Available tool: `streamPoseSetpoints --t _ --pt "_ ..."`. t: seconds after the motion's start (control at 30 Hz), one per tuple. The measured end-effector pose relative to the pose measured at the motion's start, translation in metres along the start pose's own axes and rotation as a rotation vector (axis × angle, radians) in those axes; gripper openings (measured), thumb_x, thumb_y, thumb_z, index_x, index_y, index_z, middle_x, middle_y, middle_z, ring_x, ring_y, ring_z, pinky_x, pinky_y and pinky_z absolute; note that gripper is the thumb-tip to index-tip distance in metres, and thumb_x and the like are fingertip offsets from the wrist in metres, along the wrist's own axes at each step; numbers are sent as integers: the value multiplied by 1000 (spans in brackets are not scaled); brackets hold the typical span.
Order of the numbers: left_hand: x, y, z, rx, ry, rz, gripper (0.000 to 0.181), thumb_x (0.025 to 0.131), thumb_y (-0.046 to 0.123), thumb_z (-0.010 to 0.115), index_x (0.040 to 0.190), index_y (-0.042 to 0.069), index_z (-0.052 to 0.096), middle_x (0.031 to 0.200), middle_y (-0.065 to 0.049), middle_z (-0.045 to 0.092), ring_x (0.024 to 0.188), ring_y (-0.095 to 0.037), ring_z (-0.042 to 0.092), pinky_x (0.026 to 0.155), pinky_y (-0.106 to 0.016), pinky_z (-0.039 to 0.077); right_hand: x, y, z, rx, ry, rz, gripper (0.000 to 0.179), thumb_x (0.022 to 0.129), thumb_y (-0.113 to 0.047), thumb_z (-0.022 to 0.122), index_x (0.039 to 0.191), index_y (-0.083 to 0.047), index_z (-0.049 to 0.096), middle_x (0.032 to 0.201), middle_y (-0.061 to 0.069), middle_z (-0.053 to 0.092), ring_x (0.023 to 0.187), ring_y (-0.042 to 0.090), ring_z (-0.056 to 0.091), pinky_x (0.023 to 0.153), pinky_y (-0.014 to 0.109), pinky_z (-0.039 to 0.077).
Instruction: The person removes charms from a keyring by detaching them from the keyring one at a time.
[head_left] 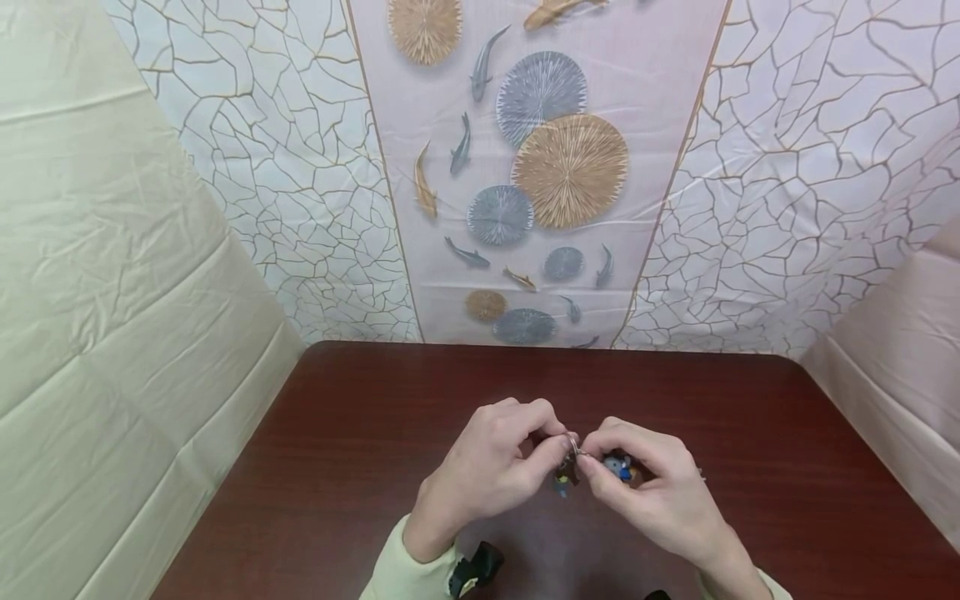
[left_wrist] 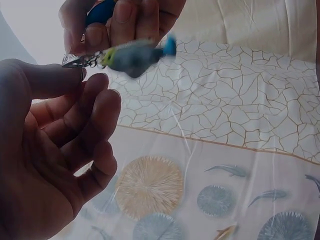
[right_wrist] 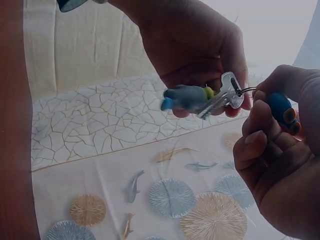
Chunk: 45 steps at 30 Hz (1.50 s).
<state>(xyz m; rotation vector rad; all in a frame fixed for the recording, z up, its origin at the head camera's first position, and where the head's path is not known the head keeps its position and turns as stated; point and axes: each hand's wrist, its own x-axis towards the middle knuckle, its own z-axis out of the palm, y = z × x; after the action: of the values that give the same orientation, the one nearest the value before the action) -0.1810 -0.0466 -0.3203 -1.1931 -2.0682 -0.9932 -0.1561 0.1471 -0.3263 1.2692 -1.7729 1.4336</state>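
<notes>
Above the table, my left hand and right hand meet at a thin metal key ring. The left thumb and forefinger pinch metal at the ring; whether they hold the ring or the key is partly hidden. A silver key hangs on the ring beside the left fingers. A small grey-blue figurine charm with a yellow-green part dangles from a short chain, blurred. The right thumb and forefinger pinch the ring's other side. Another blue figurine charm with orange parts lies against the right hand's fingers.
The dark red-brown table lies below both hands. A patterned cloth with fish and round motifs hangs behind it, and pale fabric covers the left side. A black strapped device is at the left wrist.
</notes>
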Motion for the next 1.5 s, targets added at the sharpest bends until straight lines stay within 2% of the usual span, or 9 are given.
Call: streamPoseSetpoints --t 0.2,0.37,0.5,0.6,0.87,1.03,1.23,1.33,1.5 --pt "2 1 2 -22 -16 17 10 87 6 65 88 16 64 75 11 68 65 6 54 62 -4 41 1 -1 0 -11 20 -24 20 78 16 66 86 -2 63 71 0 55 63 3 49 50 17 37" --pt "3 1 3 22 1 81 9 88 8 67 93 15 65 82 9 68 70 2 57 67 -7 45 2 -3 -1 -8 26 -36 17 79 15 66 85 -1 63 72 1 55 63 3 48 49 17 36" --pt "2 2 3 77 16 105 7 89 10 67 89 16 64 83 10 69 68 1 56 68 -9 43 2 -3 0 5 23 -40 16 80 15 66 85 0 63 72 1 55 63 3 48 49 17 37" --pt "3 2 3 88 15 97 9 89 9 66 87 17 63 81 12 69 66 1 53 67 -11 42 2 -3 1 17 18 -41 16 80 15 66 86 0 63 72 1 54 63 3 48 50 16 37" --pt "1 2 2 23 -6 28 11 88 7 64 88 18 62 75 12 67 63 3 50 62 -6 38 3 -3 3 17 22 -52 15 81 14 66 86 0 63 72 1 55 63 4 47 49 17 36" --pt "3 2 2 31 -4 71 10 89 8 65 96 15 65 82 9 67 70 2 56 68 -7 43 2 -1 2 2 26 -51 15 81 14 66 86 0 64 72 2 56 64 4 49 51 16 38" --pt "4 1 2 86 47 145 7 89 9 68 94 15 68 89 9 71 72 0 60 70 -12 44 1 1 2 12 30 -54 15 81 13 66 87 0 64 73 2 55 64 4 49 51 16 37" --pt "4 1 3 93 63 142 8 88 8 68 90 15 68 88 10 73 70 0 60 69 -13 44 0 1 3 23 32 -51 15 81 14 66 88 1 64 73 2 55 64 4 48 50 16 37" --pt "3 1 4 77 57 85 10 87 7 67 87 17 66 82 12 72 64 2 54 67 -10 41 0 1 5 16 37 -45 15 81 15 66 88 1 64 74 3 56 64 5 49 51 17 37"
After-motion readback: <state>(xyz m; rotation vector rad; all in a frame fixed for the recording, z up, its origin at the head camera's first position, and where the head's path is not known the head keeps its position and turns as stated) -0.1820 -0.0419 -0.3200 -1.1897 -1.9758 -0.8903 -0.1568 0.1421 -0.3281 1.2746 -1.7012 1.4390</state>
